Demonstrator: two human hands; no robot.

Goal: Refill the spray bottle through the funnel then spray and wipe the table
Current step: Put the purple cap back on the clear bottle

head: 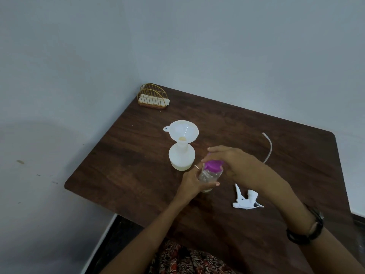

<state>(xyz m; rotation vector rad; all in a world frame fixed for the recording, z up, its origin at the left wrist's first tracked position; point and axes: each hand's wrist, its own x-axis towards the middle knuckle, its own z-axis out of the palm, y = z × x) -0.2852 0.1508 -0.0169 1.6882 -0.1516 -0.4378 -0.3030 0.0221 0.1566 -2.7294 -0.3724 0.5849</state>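
Observation:
A white funnel (pixel 182 131) stands in the neck of the translucent white spray bottle (pixel 181 158), which holds a little pale liquid at its bottom. Just right of it, my left hand (pixel 192 181) grips a clear bottle (pixel 209 177) around its body. My right hand (pixel 233 160) rests over that bottle's purple cap (pixel 212 165), fingers on the cap. The white trigger spray head (pixel 245 197) lies on the table to the right, with its dip tube (pixel 268 148) curving away behind my right arm.
The dark wooden table (pixel 138 155) stands in a corner against grey walls. A gold wire napkin holder (pixel 153 96) with white napkins sits at the far left corner. The table's left edge runs diagonally toward me.

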